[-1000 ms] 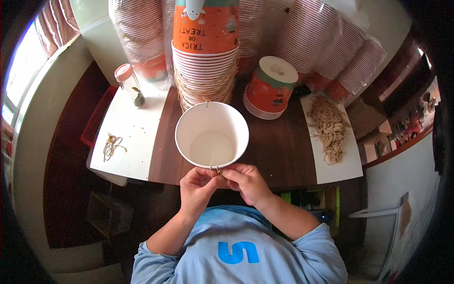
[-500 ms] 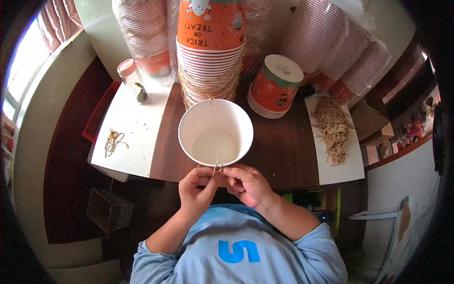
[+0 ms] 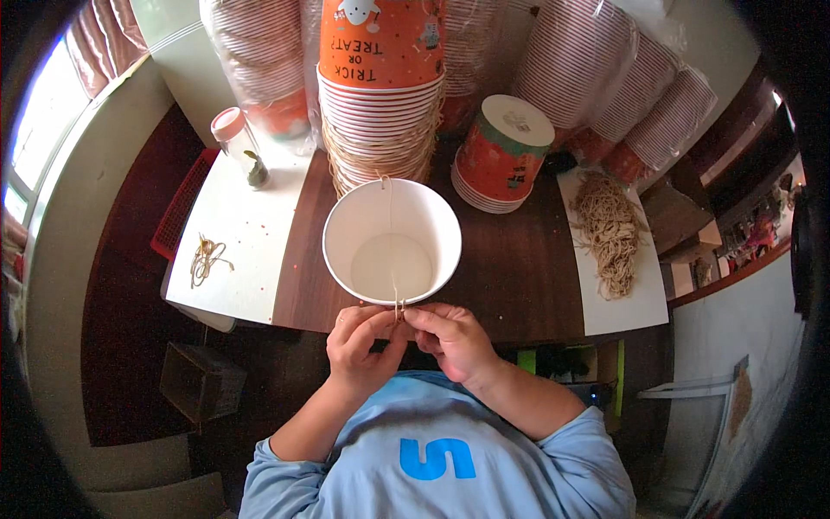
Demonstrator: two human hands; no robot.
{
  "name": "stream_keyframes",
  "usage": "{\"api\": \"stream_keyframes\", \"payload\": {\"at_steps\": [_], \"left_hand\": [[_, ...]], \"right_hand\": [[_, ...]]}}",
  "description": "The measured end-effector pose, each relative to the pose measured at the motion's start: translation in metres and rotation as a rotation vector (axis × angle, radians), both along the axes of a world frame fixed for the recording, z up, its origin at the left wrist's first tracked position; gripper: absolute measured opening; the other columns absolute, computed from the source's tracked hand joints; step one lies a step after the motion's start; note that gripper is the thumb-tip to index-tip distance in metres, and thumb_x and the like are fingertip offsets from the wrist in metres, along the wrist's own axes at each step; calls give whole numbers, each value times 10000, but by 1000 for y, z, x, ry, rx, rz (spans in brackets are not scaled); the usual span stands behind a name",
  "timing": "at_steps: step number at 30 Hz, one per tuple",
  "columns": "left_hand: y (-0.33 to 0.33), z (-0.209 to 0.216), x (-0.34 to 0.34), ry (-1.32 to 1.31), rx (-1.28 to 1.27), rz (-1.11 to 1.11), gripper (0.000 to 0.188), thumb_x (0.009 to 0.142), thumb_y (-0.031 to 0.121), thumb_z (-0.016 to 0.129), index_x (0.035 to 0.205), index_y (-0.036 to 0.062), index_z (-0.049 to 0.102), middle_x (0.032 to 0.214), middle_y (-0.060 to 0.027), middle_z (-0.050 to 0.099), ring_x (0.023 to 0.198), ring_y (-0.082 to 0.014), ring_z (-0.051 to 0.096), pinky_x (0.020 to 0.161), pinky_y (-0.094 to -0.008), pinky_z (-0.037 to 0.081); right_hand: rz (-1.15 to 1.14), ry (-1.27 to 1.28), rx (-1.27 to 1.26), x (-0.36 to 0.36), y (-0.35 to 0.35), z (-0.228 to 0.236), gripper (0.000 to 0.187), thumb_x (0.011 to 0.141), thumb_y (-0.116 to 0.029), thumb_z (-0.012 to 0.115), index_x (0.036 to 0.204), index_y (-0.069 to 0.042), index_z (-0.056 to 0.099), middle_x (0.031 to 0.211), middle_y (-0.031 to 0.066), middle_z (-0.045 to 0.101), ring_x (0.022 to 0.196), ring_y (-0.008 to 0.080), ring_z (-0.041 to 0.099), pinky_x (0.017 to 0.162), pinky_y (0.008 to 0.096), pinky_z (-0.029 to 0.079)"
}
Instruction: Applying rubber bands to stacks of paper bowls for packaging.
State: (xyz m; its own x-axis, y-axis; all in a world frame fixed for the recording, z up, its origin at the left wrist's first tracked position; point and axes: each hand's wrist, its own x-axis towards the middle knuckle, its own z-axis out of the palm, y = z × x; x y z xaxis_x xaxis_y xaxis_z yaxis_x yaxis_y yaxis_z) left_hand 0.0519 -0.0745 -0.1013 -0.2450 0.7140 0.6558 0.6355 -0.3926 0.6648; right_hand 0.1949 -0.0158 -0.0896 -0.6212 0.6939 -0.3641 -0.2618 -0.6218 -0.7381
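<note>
A paper bucket, white inside, stands at the table's near edge with its mouth tilted toward me. A thin tan cord runs across its inside from a small loop at the far rim to the near rim. My left hand pinches the cord end just outside the near rim, thumb and fingertips together. Close against it, my right hand pinches the same cord end between thumb and forefinger. The fingers partly hide the cord there, so I cannot make out whether it is knotted.
Behind the bucket rises a tall stack of orange buckets with cords. A shorter upside-down stack stands right of it. Loose cords lie far right, a few cords left, near a lidded jar. Wrapped stacks line the back.
Both hands have drawn slightly closer together at the near rim, with the left fingers moved in over the cord. The view has shifted a little; the bucket stays in place.
</note>
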Motion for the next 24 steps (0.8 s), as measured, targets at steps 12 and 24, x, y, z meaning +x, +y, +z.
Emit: {"api": "stream_keyframes", "payload": {"at_steps": [12, 24], "left_hand": [[-6, 5, 1, -422, -301, -158, 36, 769, -15, 651, 799, -18, 632, 745, -46, 629, 655, -81, 563, 618, -193, 443], [-3, -3, -1, -763, -369, -249, 75, 822, 13, 648, 871, -42, 659, 805, -61, 671, 728, -90, 603, 671, -219, 493]], "right_hand": [[-37, 13, 28, -6, 1, 4, 202, 877, -179, 591, 1006, -33, 646, 861, 26, 663, 720, 72, 600, 571, 178, 421], [-20, -146, 388, 0, 8, -8, 209, 901, -157, 591, 1036, -4, 637, 974, 58, 660, 858, 109, 607, 795, 252, 489]]}}
